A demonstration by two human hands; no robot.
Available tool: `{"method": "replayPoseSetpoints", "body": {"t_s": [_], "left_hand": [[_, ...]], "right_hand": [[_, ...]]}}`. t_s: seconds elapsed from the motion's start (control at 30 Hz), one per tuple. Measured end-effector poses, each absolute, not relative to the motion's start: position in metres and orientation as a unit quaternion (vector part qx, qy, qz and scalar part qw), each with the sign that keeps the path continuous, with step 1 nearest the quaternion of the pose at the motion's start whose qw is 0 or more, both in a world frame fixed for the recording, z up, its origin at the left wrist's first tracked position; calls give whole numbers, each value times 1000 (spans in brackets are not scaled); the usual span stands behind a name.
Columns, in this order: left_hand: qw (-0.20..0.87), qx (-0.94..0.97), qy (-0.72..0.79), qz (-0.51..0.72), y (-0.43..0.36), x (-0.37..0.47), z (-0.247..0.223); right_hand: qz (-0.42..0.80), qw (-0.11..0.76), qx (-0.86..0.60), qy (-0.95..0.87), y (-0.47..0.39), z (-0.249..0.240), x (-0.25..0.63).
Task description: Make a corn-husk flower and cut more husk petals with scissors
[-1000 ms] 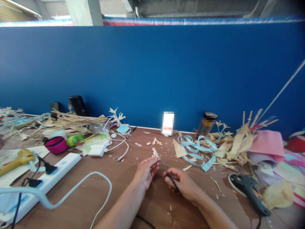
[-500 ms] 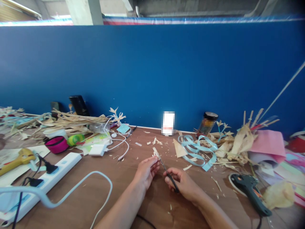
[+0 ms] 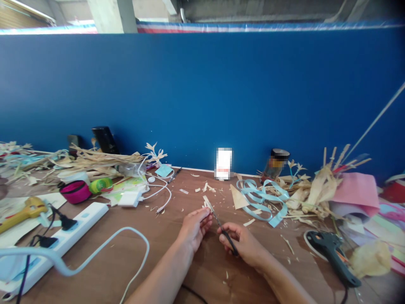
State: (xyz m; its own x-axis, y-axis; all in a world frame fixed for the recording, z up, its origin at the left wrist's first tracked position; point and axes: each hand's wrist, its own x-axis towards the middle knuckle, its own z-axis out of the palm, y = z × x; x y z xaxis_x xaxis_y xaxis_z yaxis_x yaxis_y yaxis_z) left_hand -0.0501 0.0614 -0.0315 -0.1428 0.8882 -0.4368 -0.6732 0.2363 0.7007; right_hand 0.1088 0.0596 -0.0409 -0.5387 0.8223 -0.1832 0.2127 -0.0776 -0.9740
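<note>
Between thumb and fingers, my left hand (image 3: 196, 226) pinches a small pale piece of husk (image 3: 205, 200) over the middle of the brown table. Black-handled scissors (image 3: 227, 239) are in my right hand (image 3: 238, 240), its fingers curled round the handles. The scissor blades point up and left and meet the husk piece at my left fingertips. Whether the blades are fully closed is too small to tell. Pale scraps (image 3: 208, 188) lie on the table just beyond my hands.
On the right are a light blue ribbon (image 3: 253, 198), a jar (image 3: 274, 165), husks (image 3: 322, 190), pink paper (image 3: 357, 192) and a dark glue gun (image 3: 333, 255). A white power strip (image 3: 76, 230), a cable and a yellow glue gun (image 3: 23, 213) lie left. A blue partition (image 3: 202, 93) stands behind.
</note>
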Motion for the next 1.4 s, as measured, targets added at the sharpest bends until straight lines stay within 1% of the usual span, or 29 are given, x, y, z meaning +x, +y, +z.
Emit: {"method": "replayPoseSetpoints", "body": {"t_s": [0.43, 1.4], "left_hand": [[646, 111, 448, 609, 62, -50, -31], [642, 125, 451, 607, 62, -51, -32]], "right_hand": [[606, 242, -418, -632, 59, -37, 108], [603, 261, -419, -626, 57, -35, 106]]}}
